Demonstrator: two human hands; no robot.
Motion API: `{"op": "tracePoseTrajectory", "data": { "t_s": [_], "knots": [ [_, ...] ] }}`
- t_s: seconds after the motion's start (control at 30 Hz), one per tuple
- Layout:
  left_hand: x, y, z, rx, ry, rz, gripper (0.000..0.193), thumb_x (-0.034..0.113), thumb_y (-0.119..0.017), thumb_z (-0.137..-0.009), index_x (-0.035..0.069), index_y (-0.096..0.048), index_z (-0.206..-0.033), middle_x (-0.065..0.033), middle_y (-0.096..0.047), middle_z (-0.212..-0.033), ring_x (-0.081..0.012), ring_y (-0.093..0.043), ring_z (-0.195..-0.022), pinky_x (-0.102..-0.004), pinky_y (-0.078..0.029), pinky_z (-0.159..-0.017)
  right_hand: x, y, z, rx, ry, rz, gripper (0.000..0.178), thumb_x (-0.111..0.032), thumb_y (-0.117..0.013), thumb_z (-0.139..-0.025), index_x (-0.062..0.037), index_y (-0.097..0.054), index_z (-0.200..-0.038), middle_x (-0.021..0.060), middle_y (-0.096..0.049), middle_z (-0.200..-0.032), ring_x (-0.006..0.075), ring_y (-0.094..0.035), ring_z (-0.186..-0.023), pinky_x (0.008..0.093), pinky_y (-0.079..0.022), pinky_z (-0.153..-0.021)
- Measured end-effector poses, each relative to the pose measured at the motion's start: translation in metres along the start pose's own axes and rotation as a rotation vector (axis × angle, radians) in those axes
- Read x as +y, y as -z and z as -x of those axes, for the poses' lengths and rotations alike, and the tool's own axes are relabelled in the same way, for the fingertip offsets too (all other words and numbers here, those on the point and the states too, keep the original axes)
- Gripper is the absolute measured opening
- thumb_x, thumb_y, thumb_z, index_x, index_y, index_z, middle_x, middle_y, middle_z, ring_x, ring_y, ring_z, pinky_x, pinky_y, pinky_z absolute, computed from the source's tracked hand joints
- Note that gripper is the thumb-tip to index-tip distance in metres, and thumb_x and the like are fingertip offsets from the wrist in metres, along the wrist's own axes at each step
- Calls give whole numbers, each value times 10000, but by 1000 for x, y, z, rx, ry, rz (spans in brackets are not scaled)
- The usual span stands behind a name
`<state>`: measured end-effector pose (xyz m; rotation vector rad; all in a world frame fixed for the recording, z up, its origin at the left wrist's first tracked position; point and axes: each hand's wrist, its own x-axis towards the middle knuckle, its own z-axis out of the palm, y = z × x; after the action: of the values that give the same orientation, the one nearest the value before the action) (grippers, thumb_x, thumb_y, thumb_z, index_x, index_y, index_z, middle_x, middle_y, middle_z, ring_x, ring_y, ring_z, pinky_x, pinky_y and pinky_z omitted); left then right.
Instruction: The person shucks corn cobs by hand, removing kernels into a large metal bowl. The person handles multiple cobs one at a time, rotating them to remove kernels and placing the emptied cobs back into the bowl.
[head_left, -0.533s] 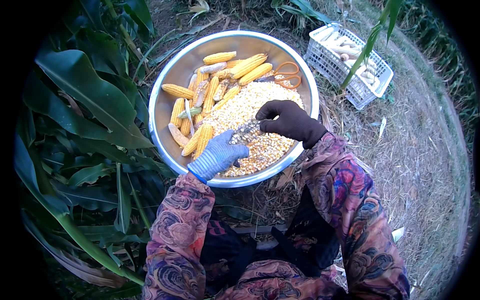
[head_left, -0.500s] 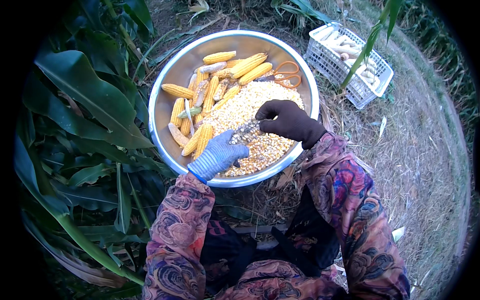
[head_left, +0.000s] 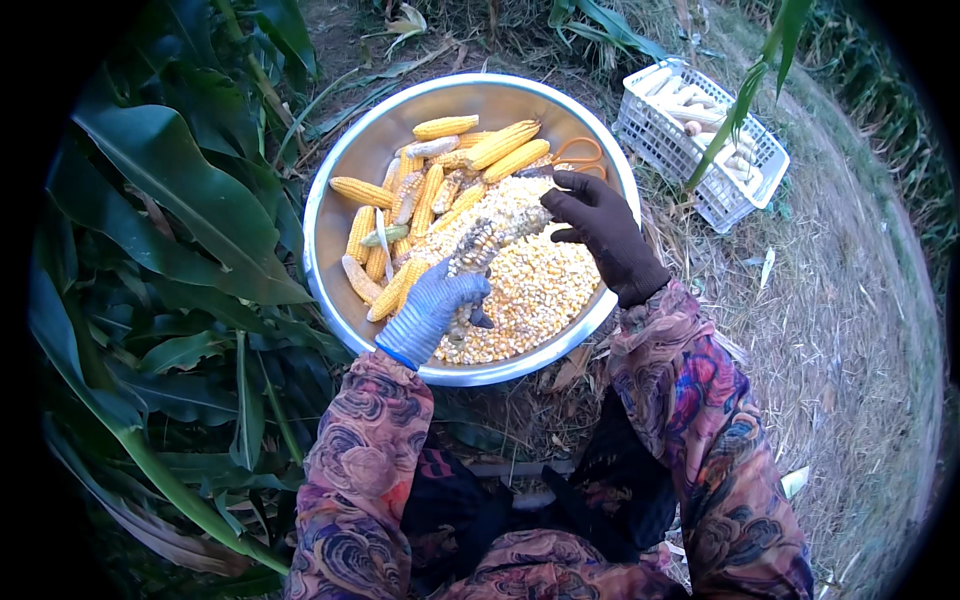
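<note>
My left hand (head_left: 432,308), in a grey-blue glove, is closed around a corn cob (head_left: 478,250) with dark, patchy kernels. The cob tilts up over the loose corn kernels (head_left: 545,290) in a wide metal basin (head_left: 352,150). To the right, my right hand (head_left: 605,235), in a dark brown glove, hovers above the kernels near the basin's right rim. Its thumb and fingers are apart, and I see nothing between them. Several yellow corn cobs (head_left: 505,145) lie piled in the far left half. Orange-handled scissors (head_left: 580,152) lie at the basin's far right, partly hidden by my right hand.
A white plastic crate (head_left: 690,165) holding several pale stripped cobs stands at the far right. A green stalk (head_left: 745,90) leans across it. Broad green corn leaves (head_left: 180,190) crowd the left side. Dry grass (head_left: 800,340) covers the ground on the right.
My right hand has come off the dark cob and moved up and right, its fingers spreading. More of the cob shows in my left hand, now tilted more upright.
</note>
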<state>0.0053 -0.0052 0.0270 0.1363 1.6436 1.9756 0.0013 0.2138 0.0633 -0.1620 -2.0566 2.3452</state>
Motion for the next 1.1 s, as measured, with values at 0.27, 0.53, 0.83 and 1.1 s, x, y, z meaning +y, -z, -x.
{"op": "tracePoseTrajectory", "data": {
  "t_s": [0.27, 0.53, 0.83, 1.1],
  "knots": [
    [-12, -3, -10, 130, -136, -274, 464, 147, -623, -767, -60, -454, -1147, -72, -550, -845, -133, -555, -650, -278, -520, -613, 13, -16, 3, -169, -166, -153, 480, -114, -635, -792, -16, -414, -1208, 106, -589, -887, 179, -616, -752, 299, -549, -634],
    [-15, -3, -9, 70, -87, -101, 464, 184, -613, -776, -37, -461, -1154, -72, -562, -842, -121, -565, -662, -267, -508, -588, 9, -20, 5, -233, -192, -201, 543, -45, -645, -746, -21, -400, -1230, 113, -595, -914, 184, -612, -804, 296, -545, -663],
    [-20, -6, -9, 306, -335, -742, 606, 321, -654, -754, -16, -423, -1202, -207, -611, -949, -288, -620, -856, -358, -492, -744, 9, -31, 12, -208, -164, -159, 562, -33, -671, -709, -18, -407, -1205, 120, -593, -922, 193, -614, -821, 291, -549, -633],
    [-24, -12, -9, 284, -227, -746, 636, 337, -656, -753, -13, -405, -1221, -255, -578, -1033, -340, -586, -961, -389, -469, -815, 16, -34, 12, -157, -46, -201, 502, 61, -612, -660, 23, -449, -1133, 122, -595, -846, 219, -617, -777, 329, -532, -634]
  ]
}}
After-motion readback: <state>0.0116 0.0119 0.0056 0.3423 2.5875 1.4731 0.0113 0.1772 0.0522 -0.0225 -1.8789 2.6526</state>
